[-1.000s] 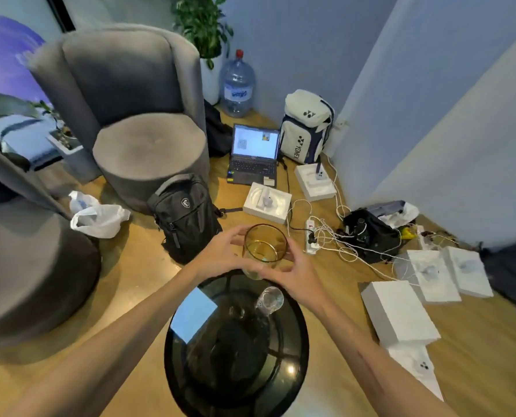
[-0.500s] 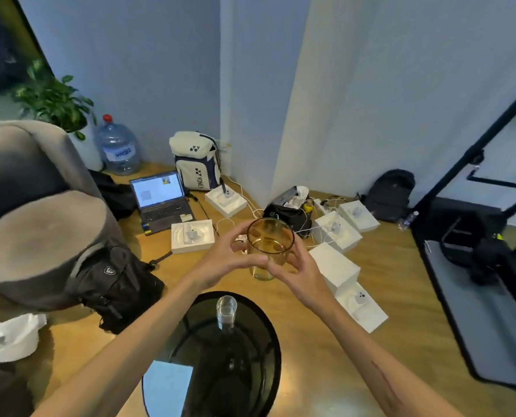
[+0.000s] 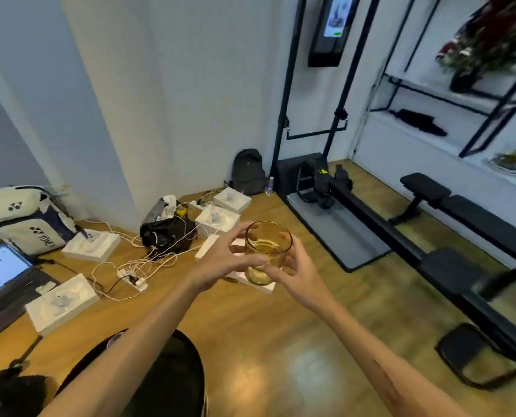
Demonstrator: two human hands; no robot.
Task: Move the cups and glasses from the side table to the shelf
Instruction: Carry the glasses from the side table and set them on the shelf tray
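Note:
I hold an amber glass tumbler [image 3: 267, 251] in the air at mid-frame, above the wooden floor. My left hand [image 3: 223, 260] grips its left side and my right hand [image 3: 295, 266] cups its right side. The round black glass side table [image 3: 172, 377] is at the bottom left, partly under my left arm. A small clear glass [image 3: 113, 344] peeks out at its far edge behind my arm. The white shelf [image 3: 449, 139] with a black metal frame stands at the upper right. On it are a dark object and a plate.
White boxes [image 3: 61, 302], cables, a power strip [image 3: 132, 278] and a black bag [image 3: 166, 233] lie on the floor ahead left. A laptop [image 3: 1, 275] and a white backpack [image 3: 25, 218] are at far left. A black weight bench [image 3: 467, 236] and floor mat [image 3: 337, 233] fill the right.
My view has swung to the right, bringing the shelf and bench into sight. Both hands carried the amber glass away from the side table, which now sits at the bottom left.

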